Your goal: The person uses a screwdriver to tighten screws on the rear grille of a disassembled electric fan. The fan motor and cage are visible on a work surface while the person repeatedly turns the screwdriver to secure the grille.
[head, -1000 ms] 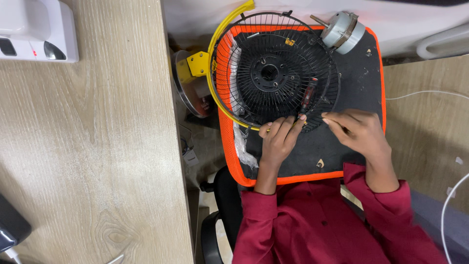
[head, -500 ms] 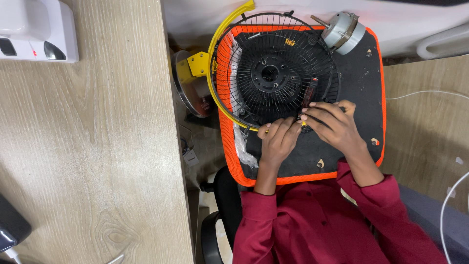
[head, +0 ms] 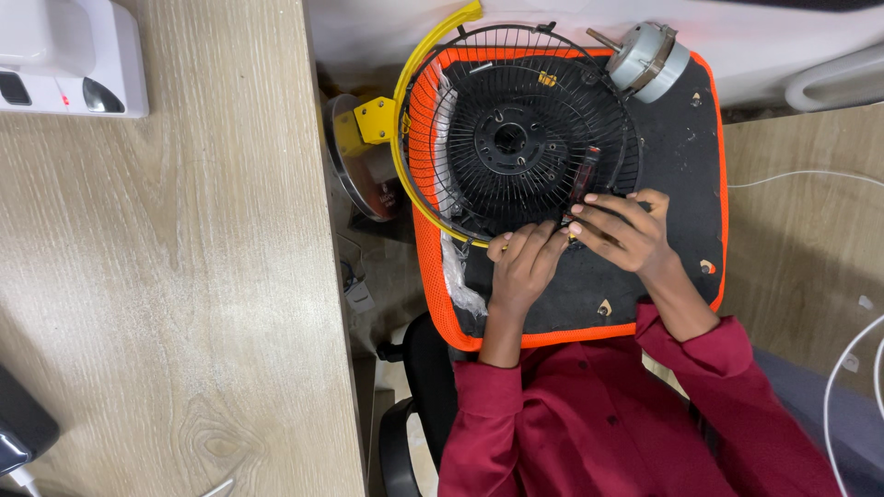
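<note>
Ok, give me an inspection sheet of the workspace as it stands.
Surface: black pad with orange edge.
Job's things: black wire fan guard lying flat, yellow rim at its left.
Clutter: grey motor on pad's top right corner.
Grippers: left hand and right hand both at the guard's lower edge; right grips a dark tool.
Cables: white cable at right.
Surroundings: wooden table, white device.

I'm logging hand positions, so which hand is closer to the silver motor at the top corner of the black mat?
Right. The right hand lies on the fan grille's lower right edge, below the silver motor. The left hand sits farther down and left, at the grille's bottom rim.
</note>
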